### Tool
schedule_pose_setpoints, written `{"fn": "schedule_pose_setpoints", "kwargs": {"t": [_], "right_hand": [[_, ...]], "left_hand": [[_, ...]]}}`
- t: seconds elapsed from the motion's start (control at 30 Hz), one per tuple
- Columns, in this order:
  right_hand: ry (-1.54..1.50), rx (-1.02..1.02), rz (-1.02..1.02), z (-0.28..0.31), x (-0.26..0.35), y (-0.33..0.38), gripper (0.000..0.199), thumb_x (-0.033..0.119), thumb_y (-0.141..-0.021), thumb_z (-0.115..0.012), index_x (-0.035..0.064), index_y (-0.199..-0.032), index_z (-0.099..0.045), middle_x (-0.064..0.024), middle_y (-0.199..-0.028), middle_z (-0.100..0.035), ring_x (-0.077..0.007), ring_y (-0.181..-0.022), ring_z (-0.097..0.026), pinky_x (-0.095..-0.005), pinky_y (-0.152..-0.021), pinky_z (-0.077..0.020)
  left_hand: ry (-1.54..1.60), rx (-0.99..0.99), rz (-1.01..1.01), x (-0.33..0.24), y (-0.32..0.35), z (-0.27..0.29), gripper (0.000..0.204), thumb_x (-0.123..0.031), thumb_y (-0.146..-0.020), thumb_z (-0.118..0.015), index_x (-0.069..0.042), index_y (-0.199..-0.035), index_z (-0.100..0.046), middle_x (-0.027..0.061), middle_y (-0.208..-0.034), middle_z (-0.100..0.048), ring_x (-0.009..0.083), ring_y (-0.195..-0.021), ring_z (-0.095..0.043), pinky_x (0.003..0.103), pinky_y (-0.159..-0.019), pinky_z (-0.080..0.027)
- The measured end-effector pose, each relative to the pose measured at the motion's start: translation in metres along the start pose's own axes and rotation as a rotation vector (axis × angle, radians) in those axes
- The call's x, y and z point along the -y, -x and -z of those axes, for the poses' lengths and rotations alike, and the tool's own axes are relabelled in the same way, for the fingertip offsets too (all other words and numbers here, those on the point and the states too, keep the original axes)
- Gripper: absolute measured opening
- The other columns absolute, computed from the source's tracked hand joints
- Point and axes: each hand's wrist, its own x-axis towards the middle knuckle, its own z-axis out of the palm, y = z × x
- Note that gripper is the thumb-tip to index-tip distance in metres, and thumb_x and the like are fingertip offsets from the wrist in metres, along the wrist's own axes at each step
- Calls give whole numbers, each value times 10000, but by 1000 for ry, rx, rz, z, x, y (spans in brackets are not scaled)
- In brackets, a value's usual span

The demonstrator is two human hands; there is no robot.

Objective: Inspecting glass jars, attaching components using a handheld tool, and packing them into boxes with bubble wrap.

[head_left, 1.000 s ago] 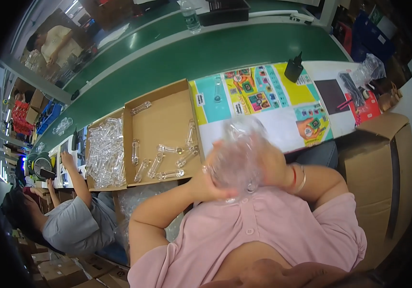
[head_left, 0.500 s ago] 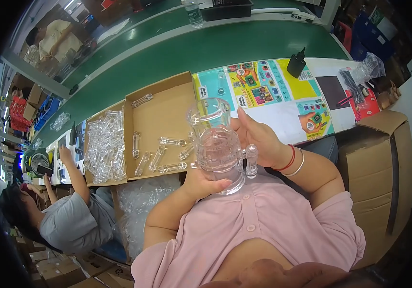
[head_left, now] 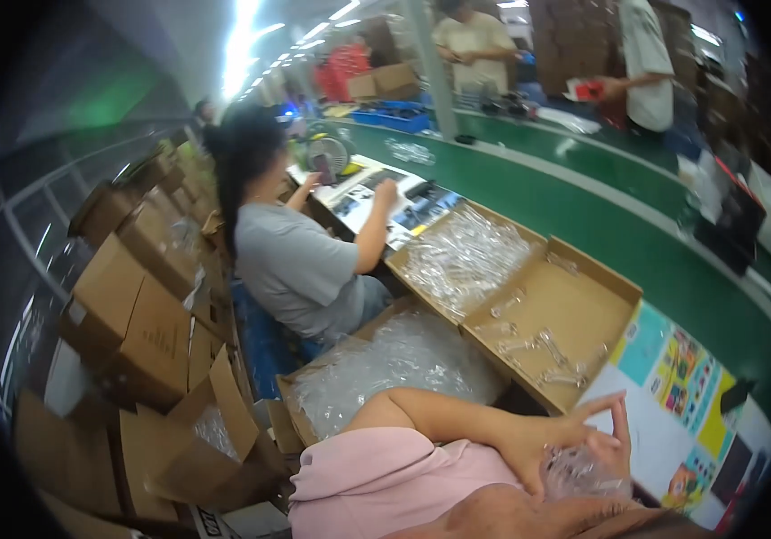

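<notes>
At my far left, brown cartons [head_left: 129, 319] stand piled up, and in front of them a flapped box [head_left: 170, 467] shows clear plastic inside. Next comes a co-worker in a grey shirt [head_left: 300, 265], seated side-on at the green worktop [head_left: 574, 211], both hands out over papers; a round fan [head_left: 332, 154] stands just beyond one of them. Between that person and me, a carton [head_left: 288, 397] is filled with crumpled clear film [head_left: 394, 368].

Further right, one shallow cardboard box holds a heap of clear pieces [head_left: 471, 260]. Touching it is a cardboard tray [head_left: 588, 301], with a few clear tubes [head_left: 550, 343] lying scattered, mostly in its nearer part. Behind, across the worktop, a person in a pale top [head_left: 475, 40] stands near a blue bin [head_left: 394, 119].

My left forearm reaches across, near the tray's close corner, and my left hand [head_left: 574, 438] is clamped on a clear vessel [head_left: 583, 474], which I have in front of me, off the worktop, low in the view. The picture is smeared here, so I cannot tell whether the raised fingers [head_left: 619, 422] belong to my right hand, nor how its grip stands. Colourful printed sheets [head_left: 677, 373] lie to the right of the tray.
</notes>
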Motion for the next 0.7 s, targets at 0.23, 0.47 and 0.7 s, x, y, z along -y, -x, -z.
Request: {"fn": "schedule_pose_setpoints", "kwargs": {"t": [0.23, 0.47, 0.7], "right_hand": [[247, 523, 811, -8, 66, -14, 710, 598, -854, -318, 43, -1283, -424, -239, -1295, -400, -426, -1227, -325, -479, -1044, -176], [241, 609, 741, 4, 48, -28, 516, 424, -826, -433, 61, -1191, -469, -212, -1271, -422, -369, -1202, -374, -471, -1024, -236], [203, 720, 637, 14, 6, -26, 325, 221, -793, -566, 82, -1084, -521, -180, -1244, -448, -302, -1172, -432, -461, -1002, -306]], "left_hand": [[55, 162, -229, -10, 1, 8, 777, -367, -722, -657, -124, -1356, -279, 236, -1363, -210, 449, -1270, -233, 494, -983, -308], [-100, 166, -216, -15, 3, 17, 558, -279, -789, -556, -56, -1272, -388, 175, -1196, -448, 357, -1221, -381, 393, -826, -458], [-113, -166, -244, 3, 19, -13, 442, -286, -798, -540, -47, -1167, -487, 165, -1163, -502, 339, -1032, -540, 381, -749, -480]]}}
